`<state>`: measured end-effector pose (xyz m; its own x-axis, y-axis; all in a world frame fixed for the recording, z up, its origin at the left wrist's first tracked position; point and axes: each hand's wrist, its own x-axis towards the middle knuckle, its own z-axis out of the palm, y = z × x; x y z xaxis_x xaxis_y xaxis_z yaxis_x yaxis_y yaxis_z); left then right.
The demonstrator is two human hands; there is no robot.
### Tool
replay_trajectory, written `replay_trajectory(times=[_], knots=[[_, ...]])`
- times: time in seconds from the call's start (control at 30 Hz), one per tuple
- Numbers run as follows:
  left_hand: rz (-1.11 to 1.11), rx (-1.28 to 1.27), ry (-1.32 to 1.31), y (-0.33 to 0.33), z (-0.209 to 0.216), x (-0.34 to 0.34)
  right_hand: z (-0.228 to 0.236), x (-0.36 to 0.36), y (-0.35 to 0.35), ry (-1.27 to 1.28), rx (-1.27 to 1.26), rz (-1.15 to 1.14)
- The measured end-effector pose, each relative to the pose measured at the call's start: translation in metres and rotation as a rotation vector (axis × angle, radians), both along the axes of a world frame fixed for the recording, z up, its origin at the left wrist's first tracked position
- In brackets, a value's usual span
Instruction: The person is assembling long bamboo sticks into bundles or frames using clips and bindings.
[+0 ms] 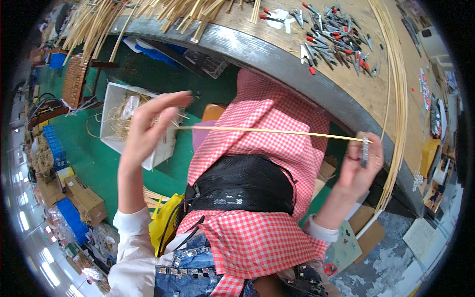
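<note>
A thin pale bamboo strip stretches nearly level across my lap, above a red-and-white checked apron. Its right end is pinched in my right hand, together with a small grey metal clip. My left hand is raised by the strip's left end, fingers stretched out and thumb apart. That end shows just beside the left thumb; no grip on it is visible. Over the apron lies a black mesh waist piece.
Bundles of bamboo strips overhang the metal-edged workbench. Metal clips with red tips are heaped on it, and long strips run down its right side. Left of me stands a white bin of fibre scraps on the green floor.
</note>
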<state>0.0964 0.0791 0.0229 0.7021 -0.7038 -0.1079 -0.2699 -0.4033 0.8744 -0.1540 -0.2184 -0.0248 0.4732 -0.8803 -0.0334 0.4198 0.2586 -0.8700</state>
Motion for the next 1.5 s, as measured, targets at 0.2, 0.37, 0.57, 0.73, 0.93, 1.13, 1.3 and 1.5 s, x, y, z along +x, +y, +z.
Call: replay_trajectory(times=[0.2, 0.37, 0.57, 0.73, 0.93, 1.13, 1.3, 1.5], knots=[[0.104, 0.432, -0.47, 0.091, -0.003, 0.023, 0.0, -0.034, -0.047, -0.28, 0.193, 0.001], [0.066, 0.405, -0.282, 0.081, 0.017, 0.014, 0.01, -0.049, -0.064, -0.358, 0.179, -0.081], [0.214, -0.059, -0.36, 0.039, 0.076, 0.048, 0.028, -0.044, -0.052, -0.093, 0.088, -0.112], [0.19, -0.096, -0.645, -0.046, 0.084, 0.147, 0.039, -0.026, -0.034, 0.183, -0.086, -0.278], [0.053, 0.161, -0.847, -0.107, 0.053, 0.255, 0.048, -0.034, -0.078, 1.087, -0.92, -0.536], [-0.032, 0.137, -1.179, -0.118, 0.06, 0.233, 0.029, -0.061, -0.115, 1.64, -1.102, -0.446], [0.05, 0.043, -1.244, -0.088, 0.072, 0.163, 0.024, -0.068, -0.123, 1.503, -0.985, -0.512], [0.112, -0.067, -1.053, -0.051, 0.072, 0.08, 0.038, -0.083, -0.122, 1.264, -0.858, -0.621]])
